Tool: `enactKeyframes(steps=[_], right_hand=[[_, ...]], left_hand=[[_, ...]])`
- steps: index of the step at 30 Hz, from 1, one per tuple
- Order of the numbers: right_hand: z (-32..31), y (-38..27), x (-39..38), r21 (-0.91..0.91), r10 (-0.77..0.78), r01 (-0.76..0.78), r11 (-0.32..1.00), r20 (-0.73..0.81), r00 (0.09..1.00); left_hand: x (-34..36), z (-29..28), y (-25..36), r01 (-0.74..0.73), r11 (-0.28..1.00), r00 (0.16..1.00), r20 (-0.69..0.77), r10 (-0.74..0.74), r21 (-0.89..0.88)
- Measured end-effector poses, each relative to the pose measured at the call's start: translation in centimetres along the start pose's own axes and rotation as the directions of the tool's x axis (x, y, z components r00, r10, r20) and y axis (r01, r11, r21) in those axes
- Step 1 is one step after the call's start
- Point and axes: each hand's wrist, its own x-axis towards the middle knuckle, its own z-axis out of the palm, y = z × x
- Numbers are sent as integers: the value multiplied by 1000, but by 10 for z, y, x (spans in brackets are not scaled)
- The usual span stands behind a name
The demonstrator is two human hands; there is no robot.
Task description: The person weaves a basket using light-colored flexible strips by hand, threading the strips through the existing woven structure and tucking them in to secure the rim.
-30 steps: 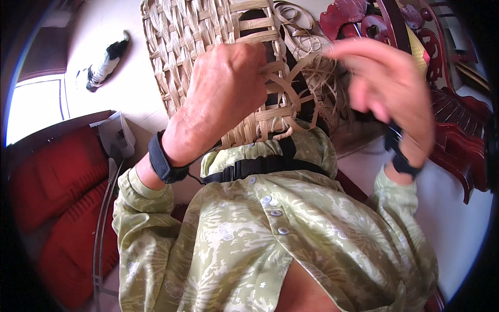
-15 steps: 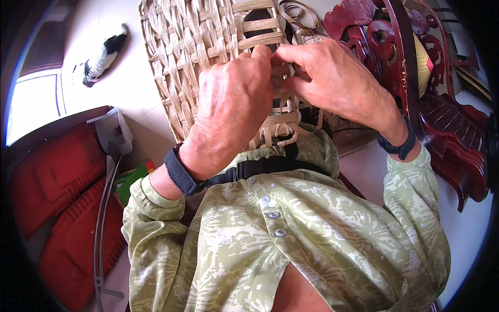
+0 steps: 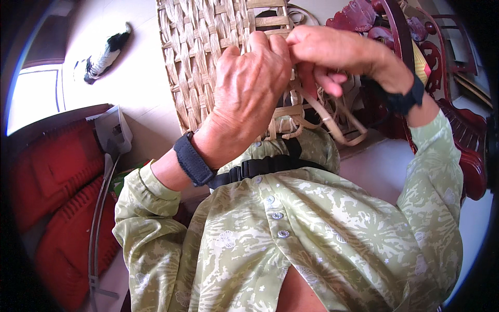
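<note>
A woven basket (image 3: 208, 57) of pale cane strips rests against my chest, its open weave facing me. My left hand (image 3: 249, 99) presses on the weave near the basket's lower edge, fingers curled over the strips. My right hand (image 3: 327, 54) is just to its right, pinching a loose cane strip (image 3: 332, 125) that loops down and away to the right. Both wrists carry dark bands. More loose strip ends hang below the basket's edge.
Carved dark red wooden furniture (image 3: 447, 109) stands at the right. A red cushioned seat (image 3: 57, 208) with a metal frame sits at the left, with a folded paper (image 3: 112, 130) above it. A black and white object (image 3: 104, 54) lies on the pale floor at the far left.
My right hand came in from the right to meet the left on the basket, then took hold of a loose strip and drew it out. The left hand stayed on the weave.
</note>
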Motion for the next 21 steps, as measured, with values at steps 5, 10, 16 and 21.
enactKeyframes(steps=[5, 10, 16, 21], right_hand=[[22, 11, -6, 17, -92, 98, 995, -214, 973], [14, 9, 3, 40, 30, -21, 999, -221, 975], [-2, 7, 16, -41, 4, -11, 999, -175, 985], [21, 10, 4, 42, -91, 109, 993, -311, 946]], left_hand=[[-1, 0, 3, 48, 997, 998, -27, -50, -53], [-2, 3, 5, -32, 998, 998, -54, 34, 45], [6, 0, 6, -27, 1000, 998, -55, 27, 0], [1, -19, -35, -38, 837, 998, 17, 56, -546]])
